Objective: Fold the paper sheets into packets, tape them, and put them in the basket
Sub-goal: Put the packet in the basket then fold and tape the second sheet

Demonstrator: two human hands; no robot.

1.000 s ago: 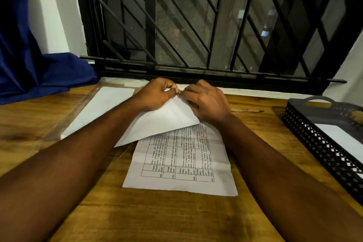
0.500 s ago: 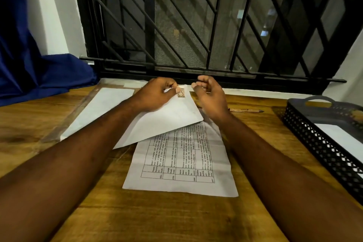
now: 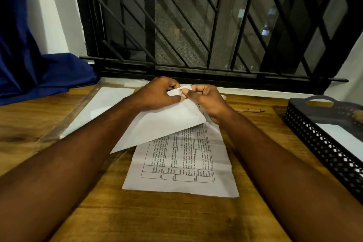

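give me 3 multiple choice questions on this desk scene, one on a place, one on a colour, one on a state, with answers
1. Where does the black basket stand?
A) at the table's right side
B) at the table's left side
C) on the window sill

2. What colour is the cloth at the left?
A) red
B) blue
C) green

3. What state is the folded white paper in?
A) lying in the basket
B) flat and untouched
C) pinched at its top edge by both hands

Answers:
1 A: the basket sits at the right of the wooden table.
2 B: its folds are dark blue.
3 C: the left hand and right hand meet at its top edge with fingers curled on it.
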